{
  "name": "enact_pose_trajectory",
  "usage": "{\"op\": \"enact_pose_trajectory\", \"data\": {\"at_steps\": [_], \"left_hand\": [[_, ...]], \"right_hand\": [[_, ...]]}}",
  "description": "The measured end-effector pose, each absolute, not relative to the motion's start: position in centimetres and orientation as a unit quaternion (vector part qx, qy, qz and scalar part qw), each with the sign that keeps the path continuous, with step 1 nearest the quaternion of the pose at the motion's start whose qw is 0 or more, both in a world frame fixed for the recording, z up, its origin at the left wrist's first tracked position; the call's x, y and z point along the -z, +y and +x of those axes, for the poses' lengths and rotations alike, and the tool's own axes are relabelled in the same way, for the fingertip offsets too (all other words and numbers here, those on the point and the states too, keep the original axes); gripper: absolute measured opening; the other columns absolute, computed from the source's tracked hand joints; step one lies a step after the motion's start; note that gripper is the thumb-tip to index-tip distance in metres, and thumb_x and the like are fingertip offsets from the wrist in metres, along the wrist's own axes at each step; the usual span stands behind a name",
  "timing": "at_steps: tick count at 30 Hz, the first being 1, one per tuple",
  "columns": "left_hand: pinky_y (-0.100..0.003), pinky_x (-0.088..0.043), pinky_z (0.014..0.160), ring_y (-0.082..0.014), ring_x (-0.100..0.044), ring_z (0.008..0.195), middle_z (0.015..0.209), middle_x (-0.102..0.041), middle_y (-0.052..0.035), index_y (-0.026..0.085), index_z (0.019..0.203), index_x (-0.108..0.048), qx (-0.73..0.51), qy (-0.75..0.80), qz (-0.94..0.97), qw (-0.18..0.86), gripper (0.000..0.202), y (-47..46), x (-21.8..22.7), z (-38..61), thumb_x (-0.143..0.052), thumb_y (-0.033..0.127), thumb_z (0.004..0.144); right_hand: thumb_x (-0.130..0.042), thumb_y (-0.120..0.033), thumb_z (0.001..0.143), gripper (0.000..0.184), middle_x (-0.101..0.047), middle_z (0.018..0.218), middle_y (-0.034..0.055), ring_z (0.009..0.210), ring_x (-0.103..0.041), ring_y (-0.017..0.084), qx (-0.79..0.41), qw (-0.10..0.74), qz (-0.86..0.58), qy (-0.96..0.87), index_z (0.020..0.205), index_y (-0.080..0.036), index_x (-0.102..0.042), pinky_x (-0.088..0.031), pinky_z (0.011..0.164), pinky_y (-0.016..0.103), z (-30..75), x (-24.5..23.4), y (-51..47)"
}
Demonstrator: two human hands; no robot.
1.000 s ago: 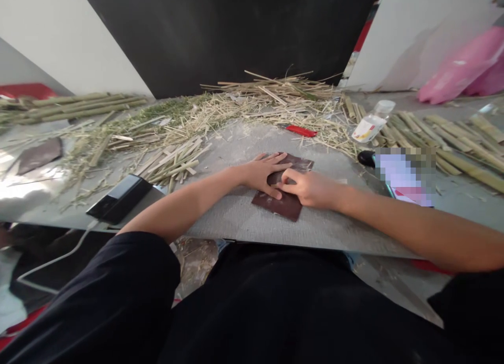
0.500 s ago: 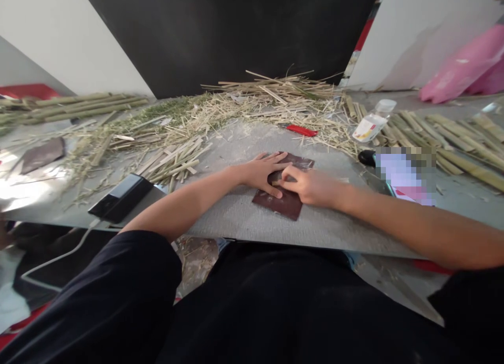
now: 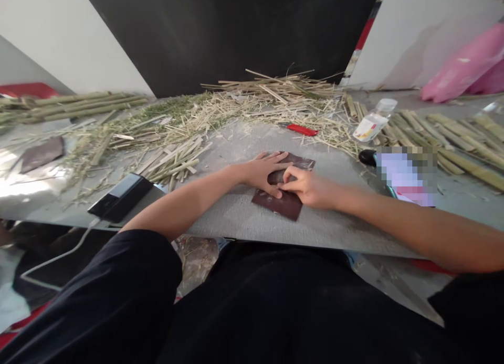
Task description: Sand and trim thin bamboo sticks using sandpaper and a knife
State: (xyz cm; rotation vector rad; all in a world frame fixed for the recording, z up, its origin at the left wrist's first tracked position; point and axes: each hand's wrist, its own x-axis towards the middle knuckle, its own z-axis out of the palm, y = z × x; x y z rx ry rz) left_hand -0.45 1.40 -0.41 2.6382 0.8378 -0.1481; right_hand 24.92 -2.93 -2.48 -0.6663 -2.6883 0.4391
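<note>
A dark brown sheet (image 3: pixel 277 204), which looks like sandpaper, lies flat on the grey table (image 3: pixel 220 211) in front of me. My left hand (image 3: pixel 263 172) rests on its left side with the fingers spread, pressing it down. Over the sheet's right half, my right hand (image 3: pixel 309 187) is closed in a pinch, thumb and forefinger together. Whatever the pinch holds is too small or too hidden to make out. Both hands nearly touch at the fingertips. Beyond them lies a red-handled utility knife (image 3: pixel 302 130).
Thin bamboo strips (image 3: pixel 177 162) and shavings (image 3: pixel 220 114) spread across the back and left. A black device (image 3: pixel 122 196) with a white cable sits front left. At right are a labelled clear bottle (image 3: pixel 370 126), a phone (image 3: pixel 405 177) and split bamboo pieces (image 3: pixel 452 138).
My right fingertips have shifted slightly over the sheet, and a small pale bit seen between them earlier is now hidden. The left hand stays in place.
</note>
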Motion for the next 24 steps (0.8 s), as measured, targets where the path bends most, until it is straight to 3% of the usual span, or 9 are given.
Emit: {"op": "enact_pose_trajectory", "data": {"at_steps": [4, 14, 24], "left_hand": [[-0.054, 0.008, 0.136, -0.0354, 0.007, 0.17, 0.184, 0.009, -0.0012, 0.033, 0.176, -0.018, 0.057, 0.303, 0.934, 0.181, 0.115, 1.25, 0.26, -0.4, -0.071, 0.073, 0.083], [-0.054, 0.007, 0.136, -0.0336, 0.007, 0.17, 0.184, 0.008, -0.0041, 0.032, 0.176, -0.015, 0.061, 0.301, 0.937, 0.167, 0.116, 1.27, 0.42, -0.35, -0.07, 0.073, 0.084], [-0.053, 0.007, 0.136, -0.0349, 0.007, 0.17, 0.183, 0.01, 0.0006, 0.035, 0.176, -0.014, 0.061, 0.298, 0.937, 0.173, 0.116, 1.49, 0.54, -0.48, -0.069, 0.076, 0.083]], "right_hand": [[-0.055, -0.021, 0.103, 0.032, -0.06, 0.111, 0.011, 0.093, -0.063, 0.023, -0.197, 0.197, -0.286, -0.917, 0.112, -0.026, -0.086, -0.054, 0.088, 0.041, 24.65, 2.0, -3.21], [-0.054, -0.022, 0.102, 0.035, -0.061, 0.106, 0.011, 0.091, -0.061, 0.023, -0.231, 0.179, -0.295, -0.91, 0.113, -0.026, -0.087, -0.052, 0.087, 0.041, 24.31, 1.71, -2.92], [-0.055, -0.026, 0.103, 0.034, -0.062, 0.106, 0.011, 0.093, -0.062, 0.024, -0.231, 0.165, -0.286, -0.915, 0.116, -0.027, -0.086, -0.052, 0.085, 0.041, 24.18, 1.61, -2.75]]}}
